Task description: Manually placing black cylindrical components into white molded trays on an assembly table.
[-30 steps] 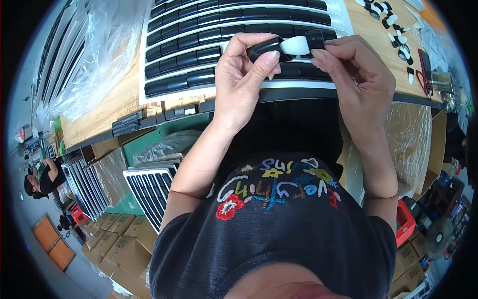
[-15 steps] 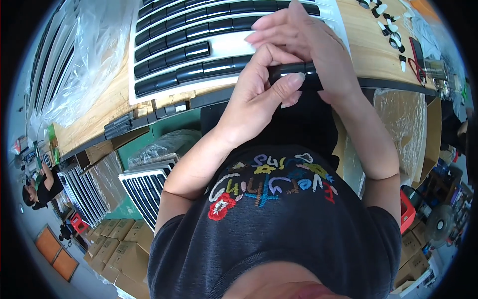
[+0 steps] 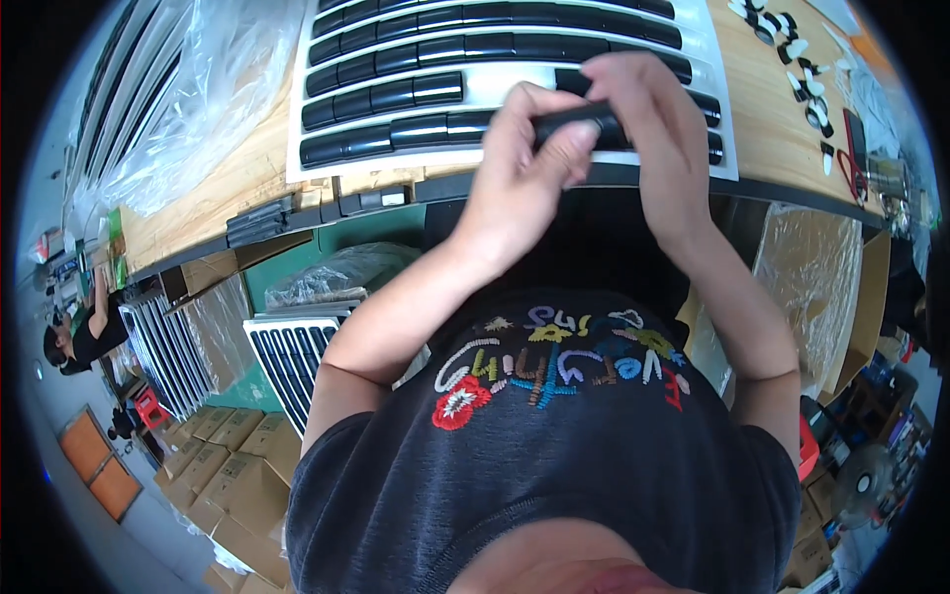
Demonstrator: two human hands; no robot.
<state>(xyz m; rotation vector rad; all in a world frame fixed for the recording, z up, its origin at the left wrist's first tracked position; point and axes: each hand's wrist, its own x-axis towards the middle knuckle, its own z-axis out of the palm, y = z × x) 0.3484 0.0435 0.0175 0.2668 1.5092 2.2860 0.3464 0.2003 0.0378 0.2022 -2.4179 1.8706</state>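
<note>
My left hand [image 3: 529, 148] is closed round a glossy black cylinder [image 3: 572, 127], thumb along its near side. My right hand [image 3: 658, 124] meets the cylinder's right end, palm side toward it. Its fingers reach up and left past the cylinder, loosely bent and slightly blurred; its thumb is hidden. Both hands are just over the near edge of a white tray [image 3: 505, 87], which holds rows of similar black cylinders [image 3: 416, 132]. A gap in the second row from the near side bares the white tray; another black piece lies just right of it, partly behind my right fingers.
The tray lies on a wooden table [image 3: 233, 148] with a dark front edge. Clear plastic sheeting [image 3: 203, 109] covers stacked trays at left. Small black and white parts [image 3: 807, 84] and red-handled scissors [image 3: 849, 173] lie at right. Cardboard boxes [image 3: 242, 485] stand below left; another person [image 3: 89, 332] is farther off.
Both hands have shifted slightly with the cylinder still in the left one. My right fingers, stretched out earlier, are more bent now. The tray has moved right and up in view.
</note>
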